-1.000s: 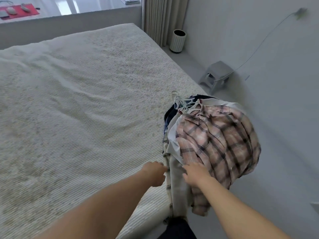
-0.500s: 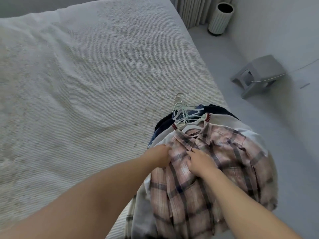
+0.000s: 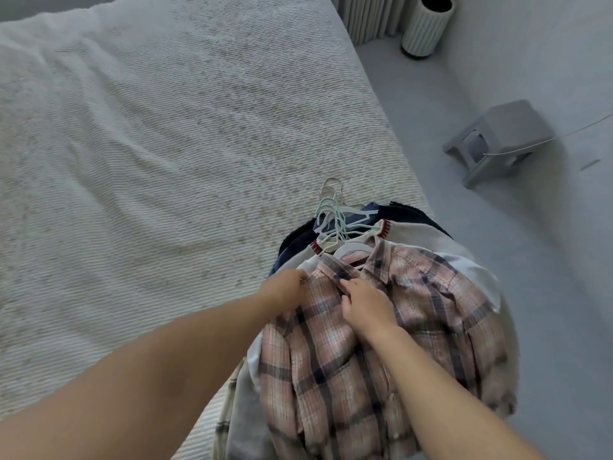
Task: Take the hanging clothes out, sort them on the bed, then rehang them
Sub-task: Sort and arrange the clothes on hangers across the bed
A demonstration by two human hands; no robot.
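A stack of clothes on hangers lies at the bed's right edge, partly hanging over it. On top is a pink plaid shirt [image 3: 414,313]. Under it show a white garment [image 3: 464,270], a cream top with red-striped trim [image 3: 408,232] and dark navy pieces [image 3: 298,240]. Several white and pale green hangers [image 3: 335,220] stick out at the far end. My left hand [image 3: 285,290] grips the shirt's left shoulder edge. My right hand [image 3: 365,305] pinches the shirt front just below the collar.
The bed [image 3: 166,161] with its textured white cover fills the left and middle. On the grey floor to the right stand a small grey stool [image 3: 501,141] with a thin cable across it and a ribbed white bin [image 3: 426,26] beside a curtain [image 3: 368,18].
Both hands have slid up the plaid shirt from its lower part to its collar and shoulder. The view has tilted down and closer to the stack.
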